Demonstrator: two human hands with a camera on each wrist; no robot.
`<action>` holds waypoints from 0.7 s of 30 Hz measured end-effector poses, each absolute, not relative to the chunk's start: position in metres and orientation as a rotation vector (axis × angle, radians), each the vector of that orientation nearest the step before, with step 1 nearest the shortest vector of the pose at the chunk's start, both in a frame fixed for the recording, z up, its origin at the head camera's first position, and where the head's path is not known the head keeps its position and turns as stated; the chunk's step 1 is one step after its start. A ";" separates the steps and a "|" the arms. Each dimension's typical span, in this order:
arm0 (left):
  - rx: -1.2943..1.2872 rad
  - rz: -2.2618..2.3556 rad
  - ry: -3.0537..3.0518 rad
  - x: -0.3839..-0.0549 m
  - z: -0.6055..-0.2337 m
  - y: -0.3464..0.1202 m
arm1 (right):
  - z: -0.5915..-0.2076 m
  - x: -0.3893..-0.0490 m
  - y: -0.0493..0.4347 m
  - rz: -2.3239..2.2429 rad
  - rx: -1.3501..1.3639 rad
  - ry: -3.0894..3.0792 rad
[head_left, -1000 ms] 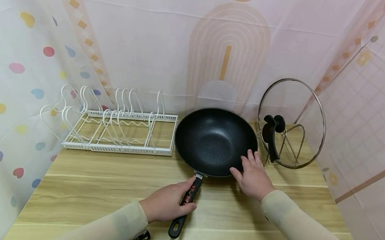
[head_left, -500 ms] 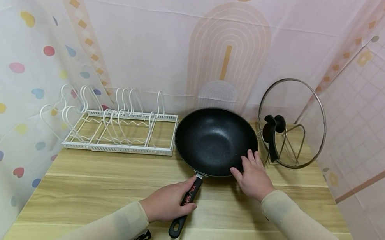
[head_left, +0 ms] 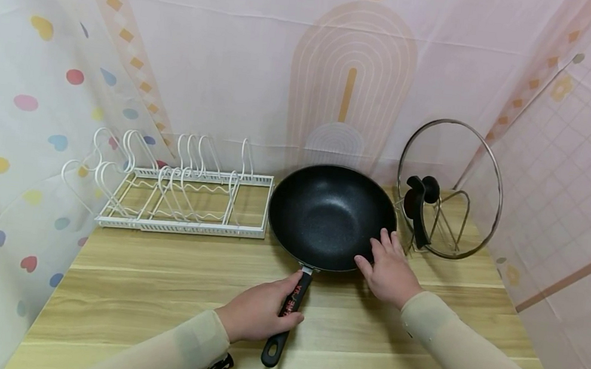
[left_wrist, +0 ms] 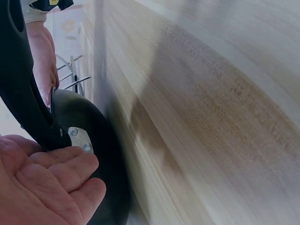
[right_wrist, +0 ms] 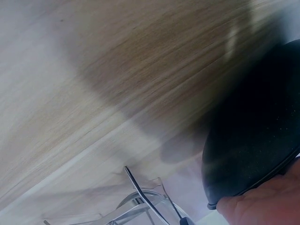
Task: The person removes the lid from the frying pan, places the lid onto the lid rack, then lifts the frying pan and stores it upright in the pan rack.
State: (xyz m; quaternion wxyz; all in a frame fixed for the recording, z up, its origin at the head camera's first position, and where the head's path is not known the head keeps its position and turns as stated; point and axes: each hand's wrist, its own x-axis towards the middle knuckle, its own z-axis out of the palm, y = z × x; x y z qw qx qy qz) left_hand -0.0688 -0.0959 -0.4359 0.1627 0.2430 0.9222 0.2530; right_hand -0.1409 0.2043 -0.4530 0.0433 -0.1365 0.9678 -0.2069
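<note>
Left hand (head_left: pixel 255 311) curls round handle (head_left: pixel 292 298); right hand (head_left: pixel 392 277), fingers spread, rests over right rim (head_left: pixel 396 219). Black wok (head_left: pixel 326 224) likely rigid, heavyish, slick; handle best hold.

Black pan (head_left: pixel 331 218), red-lettered black handle (head_left: pixel 291 303), white rack (head_left: pixel 182 228), wood-grained yellowish table (head_left: pixel 155 284)
</note>
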 end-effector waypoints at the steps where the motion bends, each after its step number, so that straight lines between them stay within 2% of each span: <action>1: 0.691 0.726 2.630 -0.069 -0.436 -0.096 | -0.453 -0.141 0.204 -0.632 -0.417 2.959; 21: 0.647 0.736 2.631 -0.068 -0.437 -0.088 | -0.451 -0.147 0.204 -0.615 -0.450 2.927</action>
